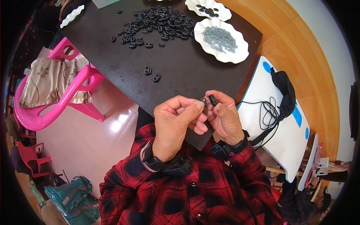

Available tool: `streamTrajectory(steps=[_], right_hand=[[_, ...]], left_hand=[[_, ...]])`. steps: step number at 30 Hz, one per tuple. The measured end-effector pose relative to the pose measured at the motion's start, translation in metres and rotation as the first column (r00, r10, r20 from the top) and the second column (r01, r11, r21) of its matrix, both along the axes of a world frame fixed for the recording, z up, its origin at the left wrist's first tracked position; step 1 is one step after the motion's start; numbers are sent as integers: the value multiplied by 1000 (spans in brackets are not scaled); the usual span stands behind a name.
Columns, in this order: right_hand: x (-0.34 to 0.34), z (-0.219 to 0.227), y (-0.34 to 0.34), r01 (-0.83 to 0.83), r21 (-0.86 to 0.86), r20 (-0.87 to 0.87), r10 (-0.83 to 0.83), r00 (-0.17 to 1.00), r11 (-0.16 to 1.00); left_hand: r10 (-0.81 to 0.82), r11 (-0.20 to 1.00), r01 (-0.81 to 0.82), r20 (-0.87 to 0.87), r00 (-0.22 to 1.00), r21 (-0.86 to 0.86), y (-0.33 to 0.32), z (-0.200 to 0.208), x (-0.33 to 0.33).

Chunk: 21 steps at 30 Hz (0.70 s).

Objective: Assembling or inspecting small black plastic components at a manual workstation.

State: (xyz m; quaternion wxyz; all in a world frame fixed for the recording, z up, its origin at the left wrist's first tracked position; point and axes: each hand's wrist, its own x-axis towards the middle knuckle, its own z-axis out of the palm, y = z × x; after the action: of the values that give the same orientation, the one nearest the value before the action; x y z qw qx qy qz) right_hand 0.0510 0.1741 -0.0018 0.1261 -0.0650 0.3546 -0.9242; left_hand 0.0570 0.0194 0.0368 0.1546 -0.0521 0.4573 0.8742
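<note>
Both of my hands meet just above the near corner of a dark table (112,56). Between thumb and fingertips, my right hand (228,120) grips a black cord lock piece (213,99), turned on edge. My left hand (174,118) pinches a small dark ring-like part (203,101) close beside it; fingertips hide most of it, and a thin greyish bit shows between the two parts. Two black cord locks, one (148,70) and another (156,78), lie together on the table beyond my hands.
Farther back spreads a heap of black cord lock pieces (161,22). At right stand a white plate (243,55) of small metal springs (219,38) and another plate (226,15) with black parts. A pink chair (45,116) is left; a white board (270,150) with black cable (268,116) is right.
</note>
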Motion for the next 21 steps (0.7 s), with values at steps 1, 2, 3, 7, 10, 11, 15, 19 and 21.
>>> streamTrajectory(steps=[1,2,3,7,10,11,15,19,21], right_hand=[[-1,1,0,7,42,-21,-6,1000,999],[-1,3,0,7,41,-23,-7,1000,999],[-2,4,0,42,128,-65,-34,997,991],[-4,7,1,144,326,-195,-83,977,934],[-7,11,2,195,389,-271,-90,958,900],[-6,12,1,203,403,-272,-95,958,893],[-3,17,-1,232,435,-291,-108,951,870],[-3,20,0,231,449,-273,-114,955,863],[-3,23,0,199,452,-243,-94,965,869]], left_hand=[[3,1000,-3,-2,1000,-1,-1,0,0],[7,1000,-7,-4,1000,-3,-1,1,0],[6,1000,-6,-6,1000,-4,-1,1,0],[9,1000,-9,-2,1000,-13,-1,0,-1],[2,1000,-2,-10,1000,8,-1,-1,-2],[1,1000,0,-12,1000,6,-1,-2,-2],[-17,999,18,-30,999,35,-3,-5,1],[-30,999,30,-18,999,45,-2,-8,-2],[-44,997,45,-15,999,62,-4,-8,-3]])
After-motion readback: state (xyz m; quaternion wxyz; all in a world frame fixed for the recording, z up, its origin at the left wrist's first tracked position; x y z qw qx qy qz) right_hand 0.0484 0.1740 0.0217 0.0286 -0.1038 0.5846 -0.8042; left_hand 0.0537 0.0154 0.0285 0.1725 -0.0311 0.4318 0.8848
